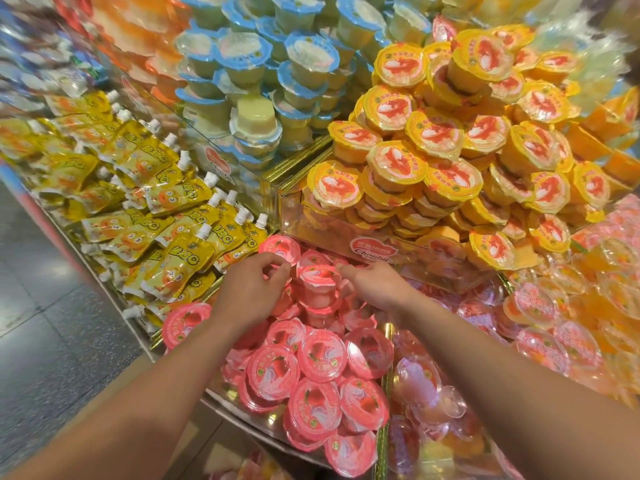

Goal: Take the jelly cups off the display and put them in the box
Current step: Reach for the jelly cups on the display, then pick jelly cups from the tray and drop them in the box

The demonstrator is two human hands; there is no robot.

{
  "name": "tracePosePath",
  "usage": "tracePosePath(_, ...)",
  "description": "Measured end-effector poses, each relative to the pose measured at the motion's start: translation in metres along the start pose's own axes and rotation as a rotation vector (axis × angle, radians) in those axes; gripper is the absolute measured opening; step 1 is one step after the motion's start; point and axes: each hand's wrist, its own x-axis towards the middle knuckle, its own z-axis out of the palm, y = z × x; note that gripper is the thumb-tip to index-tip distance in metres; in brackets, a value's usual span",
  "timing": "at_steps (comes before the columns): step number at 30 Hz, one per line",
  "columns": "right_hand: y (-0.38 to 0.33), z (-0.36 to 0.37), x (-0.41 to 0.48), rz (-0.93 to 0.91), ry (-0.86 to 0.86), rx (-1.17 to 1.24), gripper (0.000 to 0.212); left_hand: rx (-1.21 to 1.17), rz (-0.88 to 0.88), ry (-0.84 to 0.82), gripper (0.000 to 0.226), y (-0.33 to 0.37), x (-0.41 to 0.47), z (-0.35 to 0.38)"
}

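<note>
Pink jelly cups [322,355] fill a clear display bin at the lower middle. A short stack of pink cups [318,289] stands up among them. My left hand [252,292] curls its fingers and thumb against the left side of this stack. On the stack's right side, my right hand [375,289] wraps its fingers round the cups, with the forefinger stretched across the top. Both forearms reach in from the bottom of the view.
Yellow-lidded cups [450,174] are heaped in a clear bin just behind my hands, with blue-lidded cups [263,77] further back. Yellow spout pouches [156,216] lie to the left and clear orange cups [561,327] to the right. A grey floor [45,323] runs along the left.
</note>
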Motion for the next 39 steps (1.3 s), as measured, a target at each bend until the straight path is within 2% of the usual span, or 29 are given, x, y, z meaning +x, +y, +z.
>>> tracePosePath(3, -0.004, 0.001, -0.012, -0.255, 0.241, -0.284, 0.055, 0.051, 0.057, -0.009, 0.016, -0.005, -0.002, -0.008)
tracePosePath(5, -0.004, 0.006, -0.025, -0.446, 0.365, -0.485, 0.049, 0.116, 0.122, -0.048, 0.025, -0.011, -0.006, -0.014)
tracePosePath(7, -0.005, 0.015, -0.038, -0.639, 0.398, -0.612, 0.042, 0.184, 0.189, -0.087, 0.046, -0.016, -0.011, -0.025)
tracePosePath(9, -0.005, 0.022, -0.046, -0.757, 0.353, -0.7, 0.05, 0.254, 0.205, -0.125, 0.062, -0.018, -0.017, -0.039)
tracePosePath(11, -0.006, 0.027, -0.055, -0.756, 0.28, -0.809, 0.067, 0.366, 0.189, -0.162, 0.075, -0.018, -0.024, -0.055)
tracePosePath(14, -0.008, 0.035, -0.072, -0.656, 0.16, -0.975, 0.084, 0.51, 0.188, -0.194, 0.09, -0.02, -0.039, -0.08)
tracePosePath(20, -0.014, 0.085, -0.109, -0.703, 0.091, -1.097, 0.094, 0.581, 0.145, -0.234, 0.114, -0.047, -0.084, -0.131)
tracePosePath(25, -0.018, 0.144, -0.132, -0.793, 0.074, -1.143, 0.099, 0.596, 0.075, -0.234, 0.105, -0.091, -0.13, -0.175)
tracePosePath(29, -0.021, 0.196, -0.144, -0.831, 0.064, -1.129, 0.11, 0.635, 0.046, -0.217, 0.116, -0.126, -0.163, -0.206)
tracePosePath(32, -0.021, 0.236, -0.15, -0.847, 0.058, -1.142, 0.103, 0.645, 0.033, -0.21, 0.114, -0.155, -0.185, -0.22)
tracePosePath(36, -0.01, 0.294, -0.15, -0.892, 0.022, -1.138, 0.113, 0.659, 0.011, -0.199, 0.106, -0.2, -0.213, -0.224)
tracePosePath(39, -0.002, 0.317, -0.145, -0.888, 0.005, -1.112, 0.107, 0.652, -0.006, -0.208, 0.102, -0.217, -0.224, -0.222)
